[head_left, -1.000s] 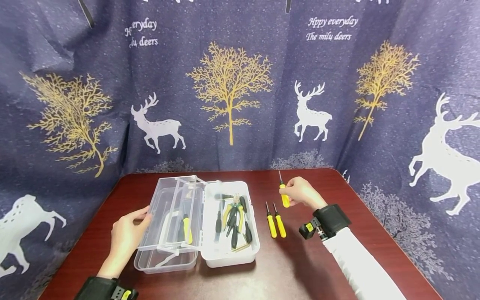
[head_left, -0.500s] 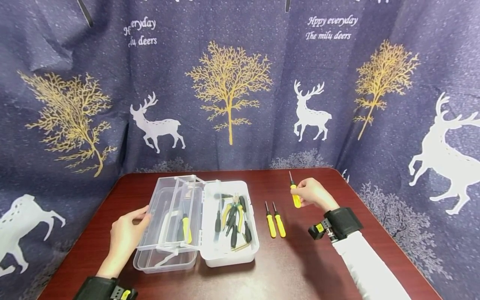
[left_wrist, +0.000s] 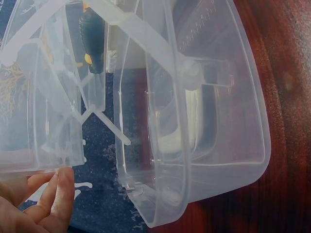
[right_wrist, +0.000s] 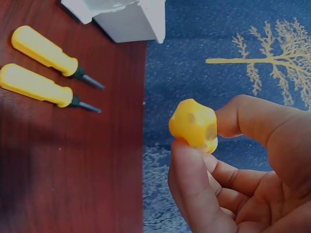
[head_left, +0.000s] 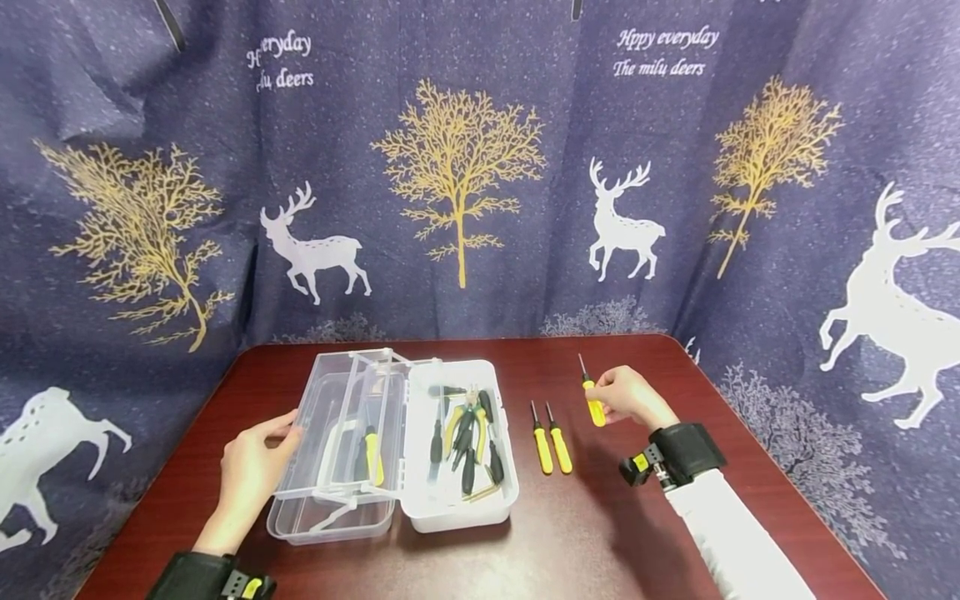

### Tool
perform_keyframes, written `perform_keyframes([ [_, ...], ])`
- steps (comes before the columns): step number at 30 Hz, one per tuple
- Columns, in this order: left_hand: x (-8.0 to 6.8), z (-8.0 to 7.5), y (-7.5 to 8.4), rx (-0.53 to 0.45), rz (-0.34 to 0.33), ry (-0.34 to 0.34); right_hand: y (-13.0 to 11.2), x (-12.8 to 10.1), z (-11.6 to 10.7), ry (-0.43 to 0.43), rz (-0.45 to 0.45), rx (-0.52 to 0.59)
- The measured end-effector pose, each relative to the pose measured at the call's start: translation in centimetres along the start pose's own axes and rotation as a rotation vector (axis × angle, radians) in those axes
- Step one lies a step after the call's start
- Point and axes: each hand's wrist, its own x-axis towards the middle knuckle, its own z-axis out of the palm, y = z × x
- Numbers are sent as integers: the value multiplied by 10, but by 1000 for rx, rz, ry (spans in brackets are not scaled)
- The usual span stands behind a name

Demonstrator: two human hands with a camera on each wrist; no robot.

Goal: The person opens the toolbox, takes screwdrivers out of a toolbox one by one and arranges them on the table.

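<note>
My right hand (head_left: 626, 398) pinches a yellow-handled screwdriver (head_left: 592, 402) by its handle, tip pointing away, just above the dark red table (head_left: 600, 533); the right wrist view shows thumb and fingers around the handle's butt (right_wrist: 193, 122). Two more yellow screwdrivers (head_left: 551, 437) lie side by side left of it, also in the right wrist view (right_wrist: 41, 68). My left hand (head_left: 251, 471) rests with straight fingers against the left side of the open toolbox's clear lid (head_left: 333, 450). The white toolbox base (head_left: 461, 512) holds pliers and black-handled tools.
A clear tray with a yellow-and-black tool (head_left: 371, 457) sits in the lid half. A blue curtain with deer and trees (head_left: 465, 183) hangs behind and around the table. Bare tabletop lies in front of and right of the toolbox.
My right hand has carried the screwdriver rightward from near the toolbox and lowered it slightly beside the two lying screwdrivers. The left hand and toolbox have not moved.
</note>
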Motion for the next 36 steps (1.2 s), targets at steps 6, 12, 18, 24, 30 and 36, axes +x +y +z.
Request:
perform_keyframes([
  [6,1,-2,3,0,-13,-10,13,5,12,-3,42,2],
  [12,2,0,3,9,-10,14,29,9,27,-15,73,38],
  [18,1,-1,4,7,-19,5,43,11,42,-25,107,49],
  [24,1,-2,5,1,-21,2,54,14,55,-20,131,62],
  [30,2,-2,5,5,-21,3,60,18,62,-23,149,89],
  [36,1,-1,4,2,-24,1,64,20,66,-22,157,96],
])
